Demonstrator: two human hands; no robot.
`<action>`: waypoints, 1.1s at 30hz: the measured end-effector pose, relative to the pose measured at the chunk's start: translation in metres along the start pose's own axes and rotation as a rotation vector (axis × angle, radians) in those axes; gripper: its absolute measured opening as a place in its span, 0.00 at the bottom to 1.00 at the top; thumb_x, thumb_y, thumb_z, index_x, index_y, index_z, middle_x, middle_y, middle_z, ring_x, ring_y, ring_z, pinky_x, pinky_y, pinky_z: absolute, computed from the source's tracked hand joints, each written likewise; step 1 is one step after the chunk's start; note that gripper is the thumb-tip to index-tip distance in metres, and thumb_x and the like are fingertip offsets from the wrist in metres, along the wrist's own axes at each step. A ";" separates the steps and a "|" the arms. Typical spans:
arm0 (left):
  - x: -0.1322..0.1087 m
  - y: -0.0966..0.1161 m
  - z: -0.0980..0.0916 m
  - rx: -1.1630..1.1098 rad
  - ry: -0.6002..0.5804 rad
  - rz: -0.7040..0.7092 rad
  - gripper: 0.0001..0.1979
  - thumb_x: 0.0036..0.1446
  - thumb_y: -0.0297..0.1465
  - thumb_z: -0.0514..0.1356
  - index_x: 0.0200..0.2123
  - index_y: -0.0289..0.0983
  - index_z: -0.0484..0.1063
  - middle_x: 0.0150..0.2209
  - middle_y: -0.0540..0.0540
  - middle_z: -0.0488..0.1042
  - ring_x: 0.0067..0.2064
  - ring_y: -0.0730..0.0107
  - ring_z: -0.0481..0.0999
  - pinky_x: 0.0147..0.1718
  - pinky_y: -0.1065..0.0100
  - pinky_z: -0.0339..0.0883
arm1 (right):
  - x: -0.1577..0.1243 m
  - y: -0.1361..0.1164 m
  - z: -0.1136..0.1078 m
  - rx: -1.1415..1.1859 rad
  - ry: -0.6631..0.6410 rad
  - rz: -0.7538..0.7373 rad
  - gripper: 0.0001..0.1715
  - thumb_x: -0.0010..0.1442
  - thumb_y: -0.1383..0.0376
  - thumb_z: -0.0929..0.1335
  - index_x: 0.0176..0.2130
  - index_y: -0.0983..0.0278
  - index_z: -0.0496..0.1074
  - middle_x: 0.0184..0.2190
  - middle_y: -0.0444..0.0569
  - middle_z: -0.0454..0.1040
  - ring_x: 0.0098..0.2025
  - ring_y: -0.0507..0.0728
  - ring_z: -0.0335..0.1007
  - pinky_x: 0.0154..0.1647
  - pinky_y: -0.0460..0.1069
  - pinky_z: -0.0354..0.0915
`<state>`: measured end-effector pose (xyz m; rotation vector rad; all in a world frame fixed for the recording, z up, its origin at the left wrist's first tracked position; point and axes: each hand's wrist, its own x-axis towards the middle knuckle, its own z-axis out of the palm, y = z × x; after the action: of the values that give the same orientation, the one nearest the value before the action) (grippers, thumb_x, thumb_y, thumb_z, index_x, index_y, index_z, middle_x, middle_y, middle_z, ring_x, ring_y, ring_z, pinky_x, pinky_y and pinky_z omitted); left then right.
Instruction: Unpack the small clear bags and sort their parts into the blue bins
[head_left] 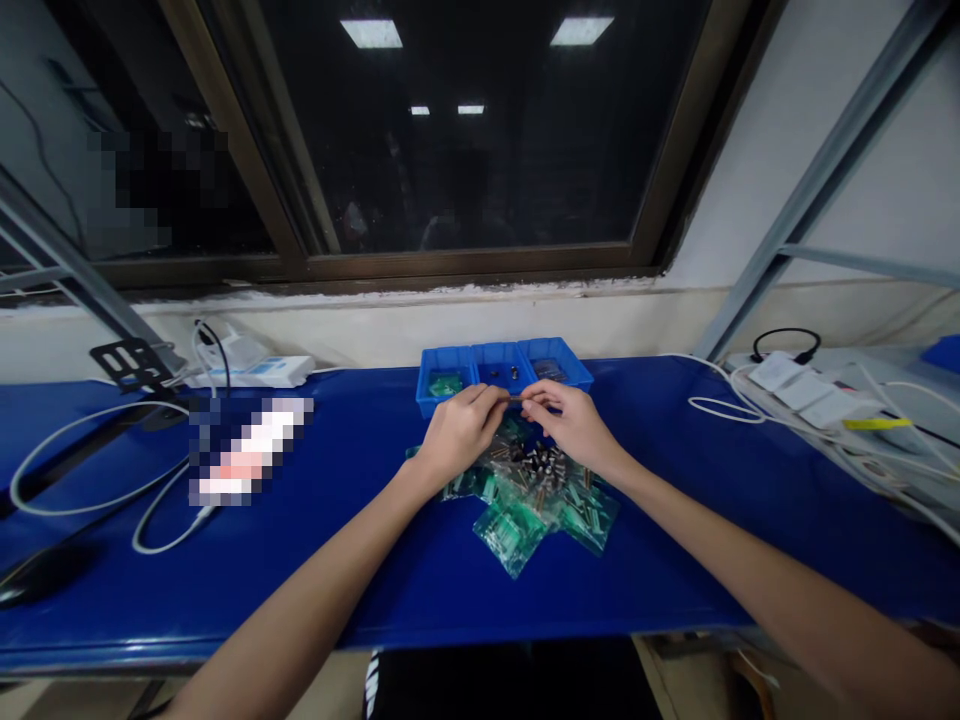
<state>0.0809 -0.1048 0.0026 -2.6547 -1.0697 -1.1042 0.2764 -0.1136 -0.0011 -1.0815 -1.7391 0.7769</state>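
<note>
My left hand (pixel 459 428) and my right hand (pixel 571 420) meet fingertip to fingertip over the blue table (pixel 360 560), both pinched on a small dark part (pixel 516 399) held between them. Just below the hands lies a heap of clear plastic bags with green circuit boards (pixel 525 505) and small metal parts (pixel 544 463). Right behind the hands stand three small blue bins (pixel 501 372). The left bin holds a green board, and the middle bin holds a few dark bits.
White cables (pixel 90 480) loop across the left of the table, beside a blurred-out item and a white power strip (pixel 251 370). At the right are white adapters and cables (pixel 795 395). A dark window sits behind, and grey metal frame struts rise on both sides.
</note>
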 end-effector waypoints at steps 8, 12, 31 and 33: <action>-0.001 0.003 -0.003 -0.023 -0.037 0.005 0.21 0.63 0.27 0.53 0.59 0.37 0.60 0.39 0.45 0.74 0.41 0.66 0.75 0.39 0.65 0.73 | 0.003 0.000 -0.002 -0.025 0.077 -0.027 0.10 0.61 0.58 0.67 0.36 0.62 0.73 0.29 0.47 0.72 0.29 0.55 0.69 0.23 0.47 0.64; 0.000 0.004 -0.004 0.040 -0.054 0.061 0.21 0.62 0.25 0.53 0.59 0.39 0.61 0.42 0.44 0.74 0.44 0.64 0.73 0.42 0.62 0.72 | 0.003 0.000 -0.003 0.015 0.090 0.003 0.13 0.62 0.55 0.66 0.34 0.62 0.71 0.26 0.44 0.68 0.23 0.52 0.65 0.22 0.47 0.63; 0.001 0.001 -0.002 0.036 0.067 0.044 0.12 0.69 0.31 0.49 0.42 0.36 0.72 0.36 0.45 0.74 0.39 0.67 0.74 0.41 0.62 0.71 | 0.000 0.002 0.006 0.159 -0.051 0.053 0.12 0.61 0.58 0.65 0.41 0.63 0.70 0.34 0.50 0.76 0.31 0.56 0.75 0.20 0.46 0.64; 0.001 0.002 -0.003 0.036 0.076 0.047 0.12 0.69 0.31 0.49 0.42 0.36 0.72 0.35 0.45 0.74 0.38 0.67 0.73 0.41 0.62 0.71 | -0.001 0.003 0.006 0.090 -0.035 0.045 0.13 0.61 0.56 0.65 0.39 0.63 0.71 0.30 0.49 0.75 0.30 0.56 0.74 0.20 0.46 0.64</action>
<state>0.0807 -0.1065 0.0060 -2.5743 -0.9982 -1.1560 0.2720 -0.1131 -0.0062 -1.0547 -1.6969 0.8982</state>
